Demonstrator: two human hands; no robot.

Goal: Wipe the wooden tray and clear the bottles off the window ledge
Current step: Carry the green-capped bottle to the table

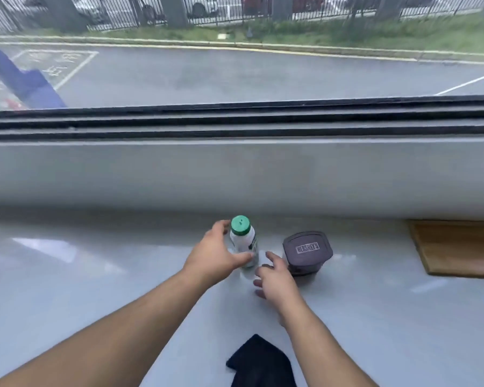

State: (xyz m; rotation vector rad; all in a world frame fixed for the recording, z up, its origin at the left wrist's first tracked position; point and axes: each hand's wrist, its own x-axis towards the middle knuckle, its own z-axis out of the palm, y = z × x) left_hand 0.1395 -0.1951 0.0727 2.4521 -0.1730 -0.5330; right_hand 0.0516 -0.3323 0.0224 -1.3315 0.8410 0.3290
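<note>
Head view, looking down across a glossy pale-grey window ledge surface (67, 275) toward a dark window track and the street beyond the glass. At centre frame a white plastic bottle with a green ribbed cap (242, 241) stands upright on the surface. The left hand (215, 254) is spread around the bottle's left side, thumb lying across its lower body and fingers curved behind near the cap; whether the grip is closed on it cannot be told. The right hand (274, 277) is held with fingers loosely open just below and to the right of the bottle's base, where a small clear object shows as a blurred highlight that cannot be identified; the hand grips nothing that can be seen. Just right of the right hand sits a dark grey squat plastic tub with a lid labelled HERSHEY'S (308, 252), close to the bottle but apart from it. At the right edge of the frame, a flat light-brown wooden tray (458, 247) lies against the back wall of the ledge, partly cut off. At bottom centre, a crumpled black cloth (260, 364) rests on the surface between the forearms.
</note>
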